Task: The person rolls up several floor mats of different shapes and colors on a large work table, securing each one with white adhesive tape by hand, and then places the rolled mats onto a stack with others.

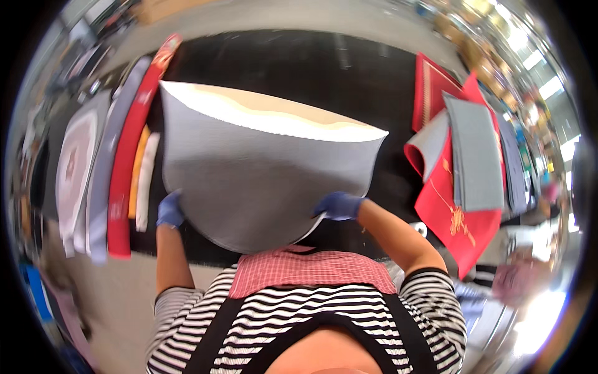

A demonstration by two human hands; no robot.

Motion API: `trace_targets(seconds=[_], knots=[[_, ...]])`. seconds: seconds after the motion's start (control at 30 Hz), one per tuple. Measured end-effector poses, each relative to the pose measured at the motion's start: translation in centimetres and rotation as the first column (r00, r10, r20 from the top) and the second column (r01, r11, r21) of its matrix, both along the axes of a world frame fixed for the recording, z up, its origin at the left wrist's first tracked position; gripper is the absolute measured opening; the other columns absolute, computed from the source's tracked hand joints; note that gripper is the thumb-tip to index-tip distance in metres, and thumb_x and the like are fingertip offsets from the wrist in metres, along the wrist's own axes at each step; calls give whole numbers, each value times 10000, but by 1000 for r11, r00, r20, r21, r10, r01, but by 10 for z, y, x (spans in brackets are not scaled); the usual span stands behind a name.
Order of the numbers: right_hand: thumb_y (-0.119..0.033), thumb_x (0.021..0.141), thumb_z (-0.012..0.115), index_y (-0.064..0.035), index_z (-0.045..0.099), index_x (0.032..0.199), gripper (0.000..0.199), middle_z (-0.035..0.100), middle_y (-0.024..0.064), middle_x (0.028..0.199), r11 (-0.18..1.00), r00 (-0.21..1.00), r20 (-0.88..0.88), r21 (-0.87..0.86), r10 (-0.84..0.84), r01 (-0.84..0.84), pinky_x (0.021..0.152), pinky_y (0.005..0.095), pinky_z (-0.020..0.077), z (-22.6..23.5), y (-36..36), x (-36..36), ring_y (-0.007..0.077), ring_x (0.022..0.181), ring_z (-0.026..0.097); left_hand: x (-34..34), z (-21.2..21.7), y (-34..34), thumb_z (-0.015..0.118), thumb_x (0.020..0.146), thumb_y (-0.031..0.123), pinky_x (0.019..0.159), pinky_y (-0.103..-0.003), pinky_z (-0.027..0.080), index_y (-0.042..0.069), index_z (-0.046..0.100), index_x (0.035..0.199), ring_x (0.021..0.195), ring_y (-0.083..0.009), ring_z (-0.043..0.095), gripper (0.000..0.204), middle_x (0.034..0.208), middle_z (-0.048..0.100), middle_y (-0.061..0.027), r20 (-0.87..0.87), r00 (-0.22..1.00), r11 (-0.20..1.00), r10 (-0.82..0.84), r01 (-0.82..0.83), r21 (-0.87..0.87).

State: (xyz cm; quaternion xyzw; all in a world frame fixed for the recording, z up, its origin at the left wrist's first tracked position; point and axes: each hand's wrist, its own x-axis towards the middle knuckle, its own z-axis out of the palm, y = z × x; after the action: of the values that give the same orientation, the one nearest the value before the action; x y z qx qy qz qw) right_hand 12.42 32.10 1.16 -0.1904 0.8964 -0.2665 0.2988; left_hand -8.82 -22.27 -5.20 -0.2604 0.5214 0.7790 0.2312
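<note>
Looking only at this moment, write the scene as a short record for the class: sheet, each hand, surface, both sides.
Sheet: large grey flexible sheet, cream-and-white face showing along its far edge
Left hand: blue-gloved, at the sheet's left edge, grip unclear
Right hand: blue-gloved, gripping the near-right edge
Surface: black table
Left side: long red strip, narrow orange strip, short white strip
Right side: folded grey piece over red gold-patterned mat

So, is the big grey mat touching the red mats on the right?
Apart. The head view shows a strip of black table between the big grey mat and the red mats.
</note>
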Motion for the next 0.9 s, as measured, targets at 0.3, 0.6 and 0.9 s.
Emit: trace_targets(seconds=[0.3, 0.6, 0.9], knots=[[-267, 724, 762, -141, 449, 1496, 842, 437, 192, 1526, 792, 978, -141, 610, 152, -35, 1181, 411, 313, 36, 44, 24, 351, 1407, 425, 160, 26, 130, 609, 927, 256, 820, -506, 585, 10, 575, 1245, 947, -326, 682, 404, 1113, 679, -151, -39, 980, 974, -196, 190, -121], [-527, 761, 800, -52, 305, 1551, 1046, 396, 238, 1537, 994, 963, -248, -9, -108, 109, 1157, 476, 339, -68, -32, 74, 411, 1431, 371, 166, 153, 262, 464, 942, 123, 544, -428, 546, -217, 40, 1489, 617, -296, 690, 771, 770, 687, -240, 38, 231, 46, -972, 348, -936], [-544, 760, 773, -185, 353, 1538, 955, 388, 87, 1569, 920, 895, -379, 211, -236, 332, 1170, 571, 256, -99, -34, 102, 336, 1483, 295, 157, 179, 305, 517, 977, 178, 586, -469, 563, -145, 106, 1525, 703, -335, 725, 757, 876, 710, -269, 52, 190, 16, -981, 341, -940]])
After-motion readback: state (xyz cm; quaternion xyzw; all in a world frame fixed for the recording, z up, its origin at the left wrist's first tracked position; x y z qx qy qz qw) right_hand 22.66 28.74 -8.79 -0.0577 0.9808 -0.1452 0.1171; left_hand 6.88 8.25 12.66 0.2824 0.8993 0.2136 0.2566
